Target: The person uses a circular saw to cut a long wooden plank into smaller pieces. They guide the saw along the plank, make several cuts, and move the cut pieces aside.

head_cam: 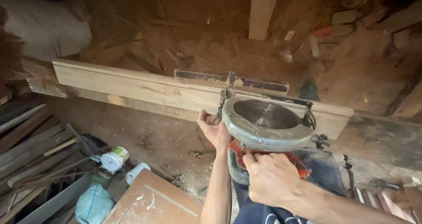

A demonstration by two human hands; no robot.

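Sawdust-covered workshop floor (184, 48); wood slats (35, 153) stacked lower left, two white tubs (115, 158) and a blue bag (93, 205) near them, upright post (262, 11) behind. Long plank (145, 88) spans the scene on edge. Circular saw (266, 123) sits against the plank's right part — blade guard uppermost. Right hand (270, 180) clenched on the saw's red handle. Left hand (213, 128) just left of the guard, fingers curled against plank and saw base — grip unclear.

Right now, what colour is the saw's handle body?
Orange-red, on the circular saw under the right hand; head view.
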